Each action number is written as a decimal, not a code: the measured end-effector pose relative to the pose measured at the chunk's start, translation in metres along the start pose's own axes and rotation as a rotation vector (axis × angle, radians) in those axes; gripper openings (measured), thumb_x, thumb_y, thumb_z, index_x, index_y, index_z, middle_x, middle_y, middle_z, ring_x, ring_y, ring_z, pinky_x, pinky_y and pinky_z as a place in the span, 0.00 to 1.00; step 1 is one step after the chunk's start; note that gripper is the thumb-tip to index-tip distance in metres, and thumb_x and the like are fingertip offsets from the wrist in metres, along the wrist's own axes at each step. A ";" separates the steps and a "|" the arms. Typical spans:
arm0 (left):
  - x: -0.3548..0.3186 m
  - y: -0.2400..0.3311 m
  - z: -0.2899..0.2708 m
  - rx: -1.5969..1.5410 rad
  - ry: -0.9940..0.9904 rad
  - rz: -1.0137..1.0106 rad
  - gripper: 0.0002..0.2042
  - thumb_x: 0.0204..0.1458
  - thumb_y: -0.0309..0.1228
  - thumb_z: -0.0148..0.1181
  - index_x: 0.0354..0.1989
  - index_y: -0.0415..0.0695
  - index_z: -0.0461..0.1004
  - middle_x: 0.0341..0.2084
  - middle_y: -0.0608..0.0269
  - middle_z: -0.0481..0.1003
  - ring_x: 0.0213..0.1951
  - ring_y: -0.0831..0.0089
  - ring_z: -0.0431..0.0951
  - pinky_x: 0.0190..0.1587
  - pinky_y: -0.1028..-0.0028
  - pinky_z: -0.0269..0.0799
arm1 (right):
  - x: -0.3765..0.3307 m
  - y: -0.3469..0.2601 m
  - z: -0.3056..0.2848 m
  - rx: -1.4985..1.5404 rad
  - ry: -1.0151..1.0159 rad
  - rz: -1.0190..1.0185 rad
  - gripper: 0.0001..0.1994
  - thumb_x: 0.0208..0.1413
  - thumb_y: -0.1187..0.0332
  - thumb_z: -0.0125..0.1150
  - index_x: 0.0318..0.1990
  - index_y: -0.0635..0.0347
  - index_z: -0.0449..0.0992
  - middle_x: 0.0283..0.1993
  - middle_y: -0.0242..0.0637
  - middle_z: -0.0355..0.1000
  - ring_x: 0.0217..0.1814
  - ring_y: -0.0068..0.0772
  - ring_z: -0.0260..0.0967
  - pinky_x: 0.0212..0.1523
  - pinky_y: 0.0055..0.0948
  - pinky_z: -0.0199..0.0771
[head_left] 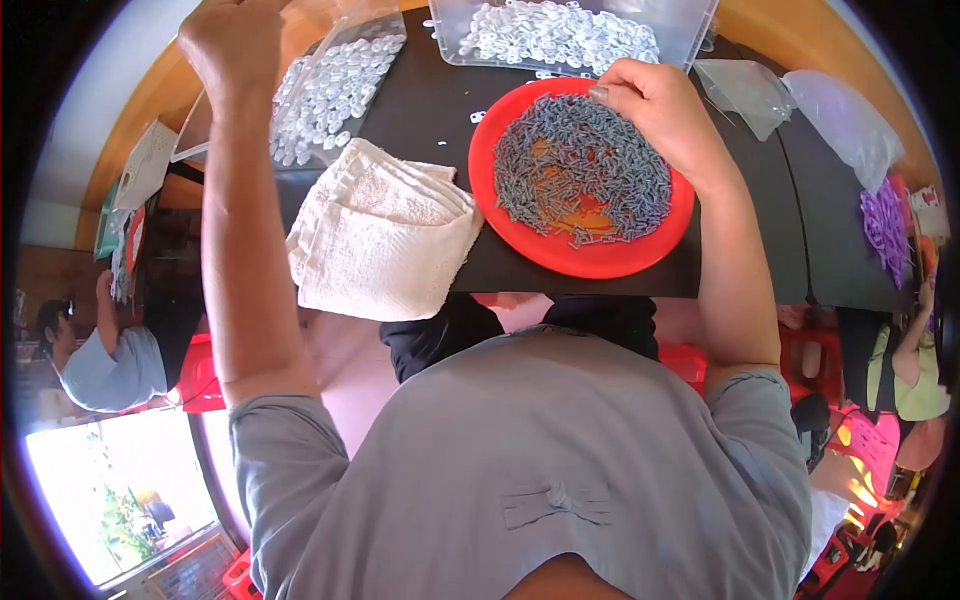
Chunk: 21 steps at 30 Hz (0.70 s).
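Note:
My right hand (668, 118) is at the far right rim of a round red plate (482, 175), its thumb and fingers pressed together. Whatever they pinch is too small or hidden to make out. Many small grey screws (540, 180) cover the plate, thinner toward its near side. Up at the far left, my left hand (235, 45) is bent at the wrist beside a clear plastic bag (385, 75); the frame edge cuts off its fingertips. Small white oval plastic pieces (325, 95) fill the bag.
A folded cream towel (385, 235) lies left of the plate on the dark table (430, 120). Behind the plate stands a clear bin (690, 30) of white pieces. Plastic bags (850, 125) and a purple bundle (884, 230) are at right. Other people (110, 360) sit on both sides.

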<state>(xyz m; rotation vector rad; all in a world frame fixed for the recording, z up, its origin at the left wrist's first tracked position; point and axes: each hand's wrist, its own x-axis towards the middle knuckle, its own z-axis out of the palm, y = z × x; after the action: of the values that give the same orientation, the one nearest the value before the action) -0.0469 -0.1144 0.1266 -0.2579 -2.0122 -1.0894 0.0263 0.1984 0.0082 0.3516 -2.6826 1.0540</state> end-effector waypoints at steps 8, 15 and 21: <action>-0.055 -0.011 0.036 0.036 -0.202 0.265 0.09 0.41 0.26 0.66 0.32 0.38 0.78 0.24 0.52 0.78 0.26 0.63 0.78 0.32 0.68 0.73 | -0.005 0.007 0.009 -0.040 0.026 -0.030 0.07 0.54 0.69 0.61 0.35 0.65 0.76 0.23 0.33 0.70 0.27 0.20 0.65 0.32 0.25 0.65; -0.102 -0.071 0.094 0.103 -0.841 0.221 0.08 0.39 0.25 0.63 0.29 0.38 0.79 0.24 0.50 0.78 0.31 0.52 0.78 0.39 0.62 0.73 | -0.012 -0.017 0.027 -0.339 -0.133 -0.304 0.11 0.46 0.70 0.64 0.39 0.57 0.78 0.25 0.36 0.70 0.30 0.35 0.71 0.34 0.34 0.69; -0.115 -0.084 0.099 -0.034 -0.959 0.098 0.08 0.41 0.24 0.63 0.31 0.34 0.77 0.20 0.63 0.73 0.25 0.73 0.72 0.31 0.72 0.70 | -0.012 -0.011 0.031 -0.419 -0.284 -0.236 0.05 0.47 0.72 0.60 0.31 0.61 0.72 0.28 0.37 0.70 0.30 0.41 0.69 0.34 0.37 0.68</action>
<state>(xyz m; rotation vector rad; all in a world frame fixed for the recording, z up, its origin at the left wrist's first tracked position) -0.0710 -0.0671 -0.0387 -1.0422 -2.7543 -1.0274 0.0367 0.1707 -0.0108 0.7552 -2.9163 0.3840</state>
